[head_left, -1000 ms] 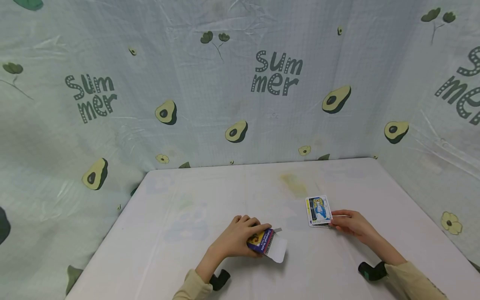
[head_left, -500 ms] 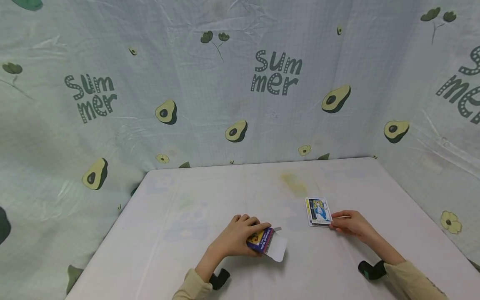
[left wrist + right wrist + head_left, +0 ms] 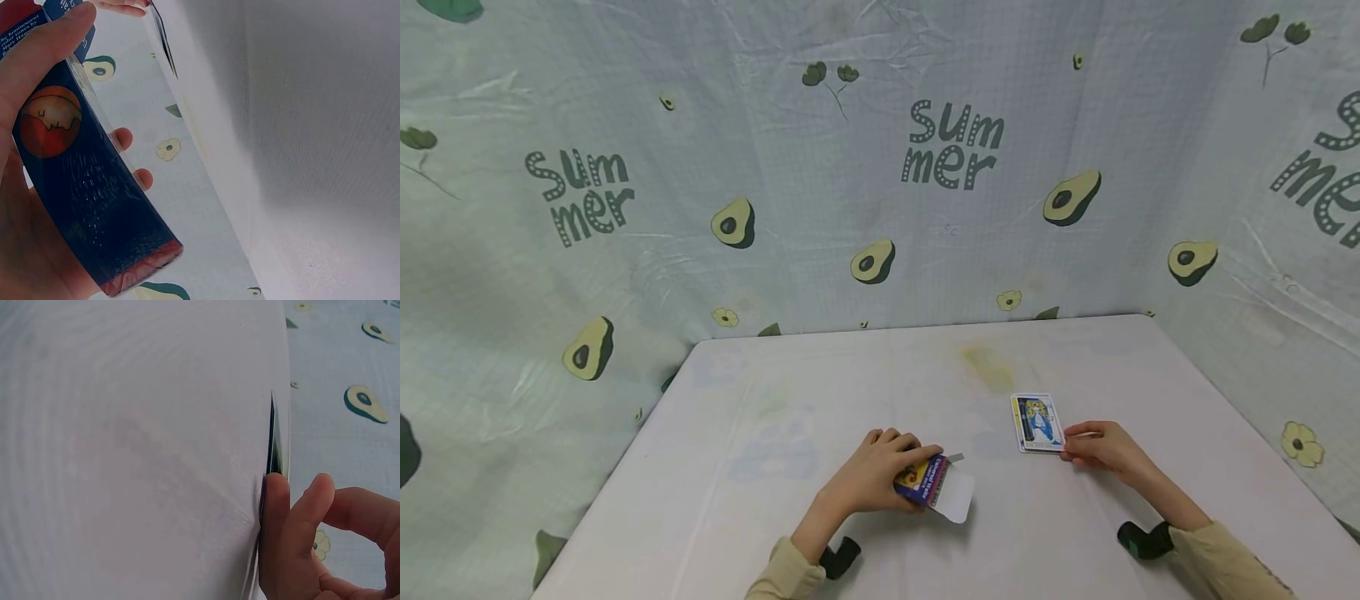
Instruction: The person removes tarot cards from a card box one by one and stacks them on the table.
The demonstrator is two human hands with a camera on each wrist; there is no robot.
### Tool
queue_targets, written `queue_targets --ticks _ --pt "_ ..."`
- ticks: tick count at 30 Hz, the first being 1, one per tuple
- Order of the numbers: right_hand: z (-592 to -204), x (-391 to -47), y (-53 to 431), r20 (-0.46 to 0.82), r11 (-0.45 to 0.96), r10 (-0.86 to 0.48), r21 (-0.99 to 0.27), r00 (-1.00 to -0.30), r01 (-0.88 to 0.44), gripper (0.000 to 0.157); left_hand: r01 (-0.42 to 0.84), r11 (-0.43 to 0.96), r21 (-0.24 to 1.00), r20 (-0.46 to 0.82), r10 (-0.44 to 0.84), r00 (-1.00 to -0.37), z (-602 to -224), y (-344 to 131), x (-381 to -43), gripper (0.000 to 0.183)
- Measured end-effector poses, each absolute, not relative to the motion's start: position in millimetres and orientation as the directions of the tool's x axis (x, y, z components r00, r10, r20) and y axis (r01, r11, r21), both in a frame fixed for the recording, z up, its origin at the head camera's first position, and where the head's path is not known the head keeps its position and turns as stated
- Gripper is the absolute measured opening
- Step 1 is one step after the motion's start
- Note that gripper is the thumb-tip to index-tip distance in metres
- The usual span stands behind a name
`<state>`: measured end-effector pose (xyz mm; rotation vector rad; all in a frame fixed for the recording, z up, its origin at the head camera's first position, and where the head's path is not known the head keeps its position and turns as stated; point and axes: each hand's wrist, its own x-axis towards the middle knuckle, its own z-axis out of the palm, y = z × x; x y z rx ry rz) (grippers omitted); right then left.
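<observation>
Your left hand gripped the Universal Waite card box from behind, probably leaving its mouth unblocked; that faced four o'clock, long axis ten-to-four. At its two o'clock, the card stack lay nearly twelve-to-six. Your right hand's fingertips touched its four-o'clock corner, perhaps steadying it; whether pinching, I couldn't tell.

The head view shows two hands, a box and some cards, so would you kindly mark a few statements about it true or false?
1. The left hand holds the box. True.
2. The box is fully closed. False: its white flap is open.
3. The right hand is at the edge of the cards. True.
4. The cards lie left of the box. False: they lie to its right.
5. Avocado prints show on the backdrop. True.
</observation>
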<state>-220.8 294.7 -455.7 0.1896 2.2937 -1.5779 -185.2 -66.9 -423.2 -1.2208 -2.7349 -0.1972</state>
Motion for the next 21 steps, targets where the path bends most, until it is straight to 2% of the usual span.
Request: queue_targets --ticks 21 --pt "-451.4 -216.9 295.6 -0.339 0.362 -0.112 -0.889 -0.934 0.279 0.051 0.746 0.662 0.071 0.184 0.727 -0.662 -422.0 -61.9 -186.3 0.077"
